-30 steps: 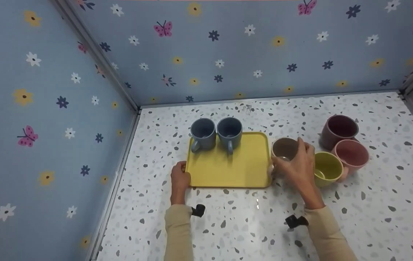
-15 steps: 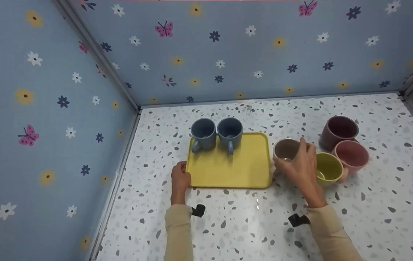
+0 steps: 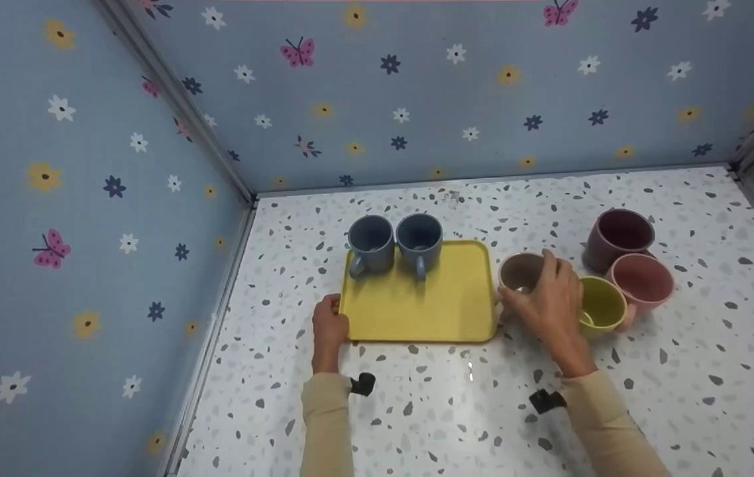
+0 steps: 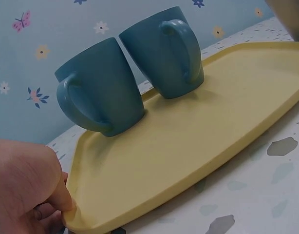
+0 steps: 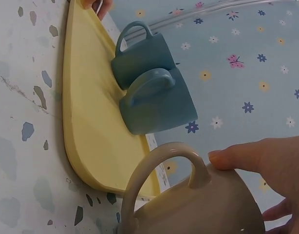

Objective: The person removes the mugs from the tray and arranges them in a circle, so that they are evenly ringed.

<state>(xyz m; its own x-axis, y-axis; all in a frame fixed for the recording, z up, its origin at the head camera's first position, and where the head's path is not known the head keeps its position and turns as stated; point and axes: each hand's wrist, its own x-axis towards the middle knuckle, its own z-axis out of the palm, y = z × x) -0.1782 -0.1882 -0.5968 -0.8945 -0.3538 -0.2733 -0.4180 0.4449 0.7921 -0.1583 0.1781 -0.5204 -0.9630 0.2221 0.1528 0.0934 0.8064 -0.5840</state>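
Observation:
At the left edge of a yellow tray, my left hand grips the rim, its thumb on top in the left wrist view. Two blue-grey mugs, a left one and a right one, stand upright on the tray's back part, handles toward me. Just right of the tray, my right hand holds a taupe mug around its upper side. That mug's handle shows in the right wrist view, pointing toward the tray. Some of the right hand's fingers are hidden behind the mug.
Close to the right hand stand a yellow-green mug, a pink mug and a dark maroon mug, bunched together. The speckled table meets a flowered blue wall behind and another at left.
My right hand and the taupe mug have shifted very slightly right, away from the tray. The left hand, tray and blue-grey mugs stay put.

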